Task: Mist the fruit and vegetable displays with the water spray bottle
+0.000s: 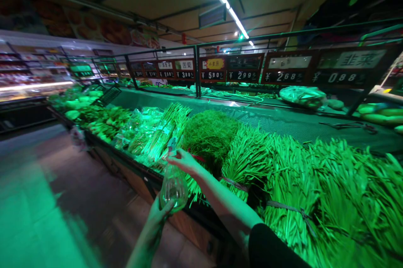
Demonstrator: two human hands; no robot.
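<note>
My left hand (156, 217) is wrapped under a clear plastic bottle (173, 187), holding it upright in front of the vegetable counter. My right hand (182, 160) is closed on the bottle's top, fingers pinched around the cap or spray head at about the counter's edge. Right behind the bottle lie bundles of long green stalks (166, 127) and a mound of fine green leaves (209, 131). Tied bundles of chives (283, 175) fill the counter to the right of my right arm.
The vegetable counter (138, 171) runs from far left to near right, its front edge beside my hands. Bagged greens (138, 129) lie further left. Price signs (244, 75) hang on a rail behind. Open floor (47, 201) lies to the left. A wrapped tray (302, 96) sits behind.
</note>
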